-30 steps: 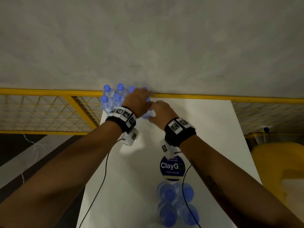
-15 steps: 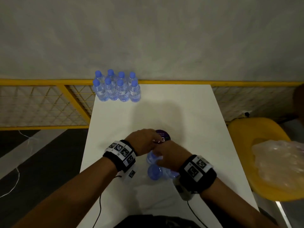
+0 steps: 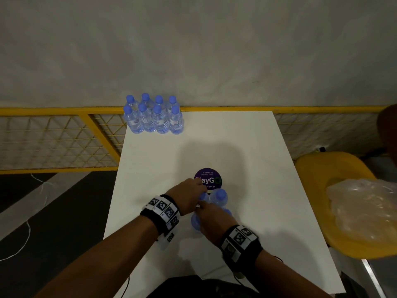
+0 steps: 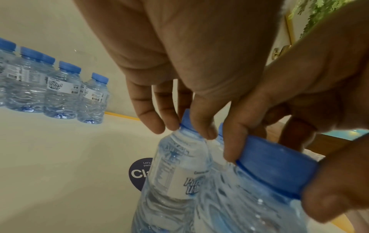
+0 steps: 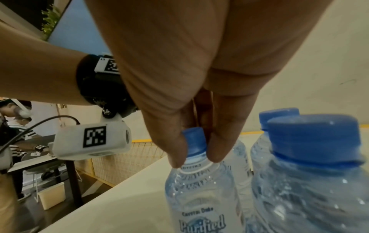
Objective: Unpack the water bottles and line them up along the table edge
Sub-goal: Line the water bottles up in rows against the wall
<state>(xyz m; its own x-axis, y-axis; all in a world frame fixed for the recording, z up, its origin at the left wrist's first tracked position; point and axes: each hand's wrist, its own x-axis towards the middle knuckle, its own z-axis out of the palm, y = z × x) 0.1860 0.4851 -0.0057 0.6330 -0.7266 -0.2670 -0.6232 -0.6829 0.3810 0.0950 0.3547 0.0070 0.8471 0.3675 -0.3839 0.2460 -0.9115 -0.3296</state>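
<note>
Several blue-capped water bottles (image 3: 153,117) stand in two tight rows at the table's far left corner, also in the left wrist view as a bottle group (image 4: 60,91). A small cluster stands near me by a purple sticker (image 3: 211,177). My left hand (image 3: 191,197) pinches the cap of the cluster's far-left bottle (image 4: 179,165). My right hand (image 3: 211,218) pinches the cap of the near-left bottle (image 5: 199,189) between thumb and fingers. Another bottle (image 3: 220,195) stands free at the cluster's right, and a further cap (image 3: 226,211) peeks out beside my right hand.
The white table (image 3: 236,147) ends at a yellow mesh railing (image 3: 64,109) before a grey wall. A yellow chair (image 3: 322,168) at the right carries crumpled clear plastic wrap (image 3: 365,211). Wrist-camera cables hang under my forearms.
A second ago both hands were at the far-corner bottle group. They have come back to the near cluster and now grip two caps.
</note>
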